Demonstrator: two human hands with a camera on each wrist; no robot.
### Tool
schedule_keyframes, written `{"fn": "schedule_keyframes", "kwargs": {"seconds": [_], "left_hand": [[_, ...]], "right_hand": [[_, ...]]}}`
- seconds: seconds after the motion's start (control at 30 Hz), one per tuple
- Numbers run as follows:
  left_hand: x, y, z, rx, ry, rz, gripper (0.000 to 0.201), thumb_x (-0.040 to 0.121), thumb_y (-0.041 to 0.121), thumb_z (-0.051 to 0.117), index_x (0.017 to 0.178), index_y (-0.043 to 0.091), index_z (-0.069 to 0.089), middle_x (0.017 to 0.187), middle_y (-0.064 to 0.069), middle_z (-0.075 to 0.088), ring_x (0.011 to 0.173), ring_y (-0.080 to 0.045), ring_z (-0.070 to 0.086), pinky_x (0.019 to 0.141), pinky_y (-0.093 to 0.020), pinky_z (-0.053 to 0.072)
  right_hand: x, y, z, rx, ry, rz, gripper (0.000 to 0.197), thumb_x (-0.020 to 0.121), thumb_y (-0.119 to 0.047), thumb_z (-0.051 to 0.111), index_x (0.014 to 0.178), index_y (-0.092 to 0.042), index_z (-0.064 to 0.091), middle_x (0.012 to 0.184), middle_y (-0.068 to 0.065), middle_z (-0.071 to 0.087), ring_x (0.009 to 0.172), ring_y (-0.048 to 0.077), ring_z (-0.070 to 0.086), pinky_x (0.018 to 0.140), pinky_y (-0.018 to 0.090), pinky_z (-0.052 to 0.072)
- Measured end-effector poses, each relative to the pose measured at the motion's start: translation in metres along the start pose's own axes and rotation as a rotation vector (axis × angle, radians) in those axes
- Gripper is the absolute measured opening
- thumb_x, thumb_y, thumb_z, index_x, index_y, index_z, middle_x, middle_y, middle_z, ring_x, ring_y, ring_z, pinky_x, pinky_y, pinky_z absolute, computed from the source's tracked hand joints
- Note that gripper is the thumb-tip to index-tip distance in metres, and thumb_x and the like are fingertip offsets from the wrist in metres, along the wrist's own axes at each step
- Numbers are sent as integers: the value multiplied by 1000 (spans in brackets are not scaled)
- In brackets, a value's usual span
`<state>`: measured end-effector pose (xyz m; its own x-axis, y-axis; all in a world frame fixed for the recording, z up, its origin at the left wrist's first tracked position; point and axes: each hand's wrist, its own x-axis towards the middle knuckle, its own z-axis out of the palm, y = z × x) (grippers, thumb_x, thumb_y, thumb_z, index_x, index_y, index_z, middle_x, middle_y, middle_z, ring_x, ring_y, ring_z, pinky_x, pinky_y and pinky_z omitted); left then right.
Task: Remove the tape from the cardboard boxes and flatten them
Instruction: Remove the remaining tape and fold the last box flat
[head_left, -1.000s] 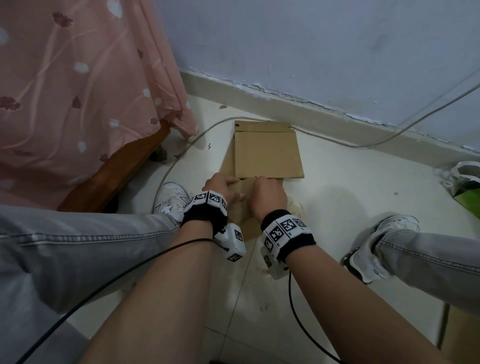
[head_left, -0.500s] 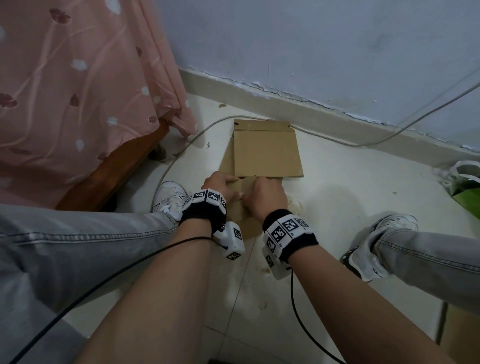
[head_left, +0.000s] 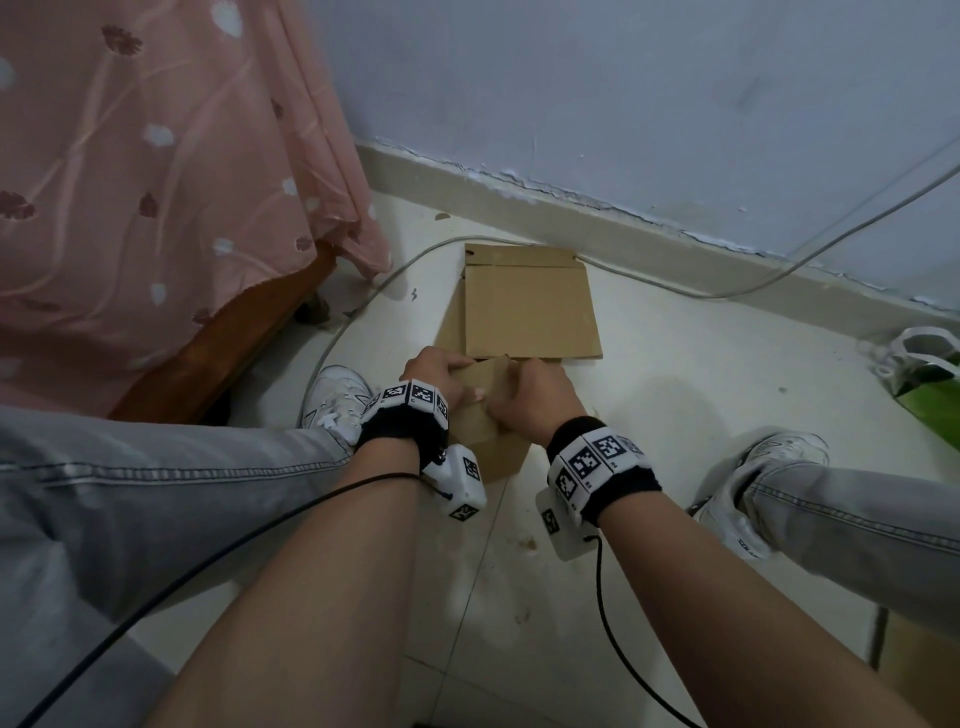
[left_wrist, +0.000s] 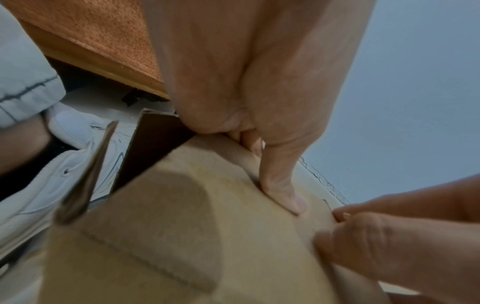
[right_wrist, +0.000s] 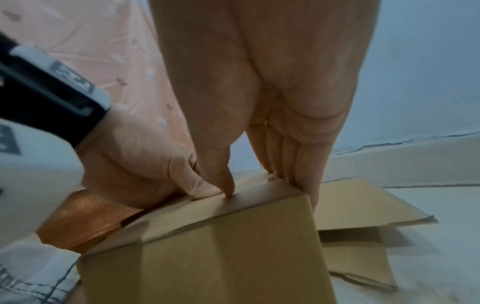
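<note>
A small brown cardboard box (head_left: 488, 434) stands on the floor tiles between my feet. My left hand (head_left: 441, 371) grips its top left edge; the thumb (left_wrist: 281, 185) presses flat on the top face (left_wrist: 182, 236) and the fingers curl over the far side. My right hand (head_left: 532, 392) grips the top right corner, thumb tip (right_wrist: 228, 185) on the top next to the left thumb (right_wrist: 202, 187), fingers (right_wrist: 298, 164) down the far face. A paler glossy strip (right_wrist: 259, 192), perhaps tape, runs along the top. A flattened box (head_left: 530, 312) lies just beyond.
A bed with a pink sheet (head_left: 156, 182) and a wooden frame (head_left: 218, 353) stands to the left. A grey cable (head_left: 675, 288) runs along the skirting. My white shoes (head_left: 337, 400) (head_left: 753, 488) flank the box. A green bag (head_left: 930, 395) sits at the right.
Almost nothing: both hands stay on the small box in the same spot, with only slight shifts of fingers and box.
</note>
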<state>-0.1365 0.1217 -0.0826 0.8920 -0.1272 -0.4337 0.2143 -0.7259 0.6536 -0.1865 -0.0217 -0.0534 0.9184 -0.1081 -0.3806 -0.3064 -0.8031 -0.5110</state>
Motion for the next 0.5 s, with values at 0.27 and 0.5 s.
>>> {"fn": "schedule_keyframes", "kwargs": {"seconds": [0.27, 0.5], "left_hand": [[0, 0, 1, 25, 2, -5, 58, 75, 30, 83, 130, 28, 64, 135, 0, 61, 122, -22, 58, 106, -32, 45], [-2, 1, 0, 0, -5, -12, 58, 77, 30, 83, 131, 26, 63, 134, -1, 62, 121, -22, 58, 106, -31, 44]], "right_hand": [[-5, -13, 4, -130, 90, 32, 30, 83, -28, 69, 69, -15, 46, 69, 0, 46, 70, 23, 51, 62, 30, 44], [-11, -13, 4, -199, 139, 17, 11, 89, -2, 50, 87, -9, 58, 94, 13, 62, 90, 34, 63, 67, 32, 44]]}}
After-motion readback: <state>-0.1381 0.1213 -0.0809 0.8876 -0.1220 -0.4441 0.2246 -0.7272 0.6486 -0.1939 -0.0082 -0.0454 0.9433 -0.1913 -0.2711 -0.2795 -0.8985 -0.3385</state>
